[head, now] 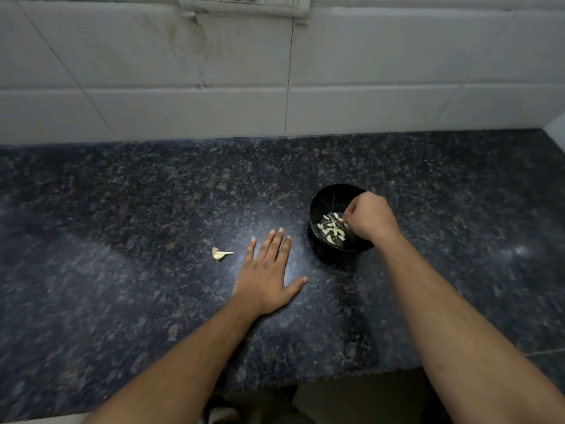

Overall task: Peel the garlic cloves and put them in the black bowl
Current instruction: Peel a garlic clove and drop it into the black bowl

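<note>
I see the right hand (371, 217) right of centre in the frame, its fingers (351, 209) curled down into the round glossy black bowl (324, 197); whether they pinch a clove I cannot tell. The bowl stands on the dark speckled granite counter (153, 194) and holds a cluster of small pale peeled garlic cloves (331, 229) on its bottom. The left hand (267, 278) lies flat on the counter at centre frame, fingers straight and released, thumb spread toward the bowl, holding nothing. Just left of its fingertips lies a pale scrap of garlic skin (220, 254). White wall tiles (397, 71) fill the upper frame, with a white switch plate (244, 3) at top centre.
</note>
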